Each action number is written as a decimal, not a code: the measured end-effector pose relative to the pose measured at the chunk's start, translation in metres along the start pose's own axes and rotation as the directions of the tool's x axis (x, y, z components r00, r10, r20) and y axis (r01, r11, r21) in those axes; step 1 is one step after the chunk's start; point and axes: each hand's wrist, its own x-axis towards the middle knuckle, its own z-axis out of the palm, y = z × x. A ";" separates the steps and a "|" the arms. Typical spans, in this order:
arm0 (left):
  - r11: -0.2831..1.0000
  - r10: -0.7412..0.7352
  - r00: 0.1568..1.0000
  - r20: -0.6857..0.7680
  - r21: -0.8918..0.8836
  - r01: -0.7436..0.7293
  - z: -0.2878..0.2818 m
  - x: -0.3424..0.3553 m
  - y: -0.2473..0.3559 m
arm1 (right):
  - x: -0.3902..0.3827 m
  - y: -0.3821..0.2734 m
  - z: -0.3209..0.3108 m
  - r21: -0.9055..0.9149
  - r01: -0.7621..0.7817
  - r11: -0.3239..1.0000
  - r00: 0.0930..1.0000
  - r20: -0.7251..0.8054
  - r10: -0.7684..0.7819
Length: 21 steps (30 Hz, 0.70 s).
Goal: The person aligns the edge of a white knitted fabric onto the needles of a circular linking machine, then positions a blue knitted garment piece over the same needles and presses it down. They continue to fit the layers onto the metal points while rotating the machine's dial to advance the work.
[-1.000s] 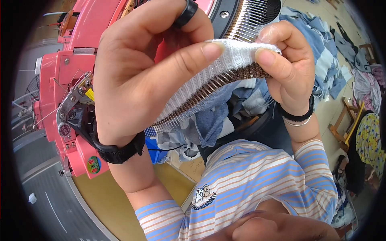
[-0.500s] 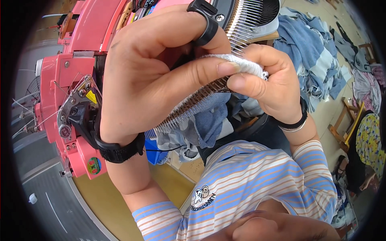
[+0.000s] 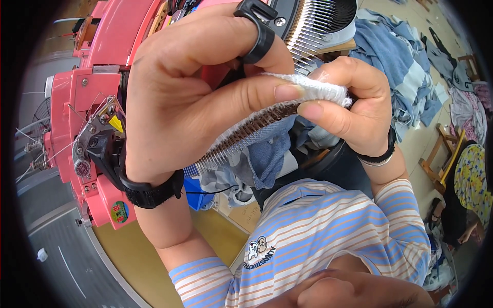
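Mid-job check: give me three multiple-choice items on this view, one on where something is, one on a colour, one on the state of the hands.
1. Where is the black ring?
A. left hand finger
B. right wrist
C. on the machine

2. What colour is the machine?
A. green
B. pink-red
C. yellow

3. How is the knit strip held?
A. lying loose
B. left hand only
C. pinched by both hands

Answers: 1 A, the black ring circles a finger of the left hand. 2 B, the machine has a pink-red housing. 3 C, the left thumb and right hand both grip the knit strip.

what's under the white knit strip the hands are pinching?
Under the white knit strip, a row of metal pins runs down-left, with blue fabric below. Left hand and right hand cover the strip's upper side.
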 end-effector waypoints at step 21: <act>0.999 0.014 1.000 -0.003 0.052 -0.014 -0.001 0.000 0.001 | 0.004 0.006 -0.001 0.107 -0.006 0.994 1.000 -0.004 0.007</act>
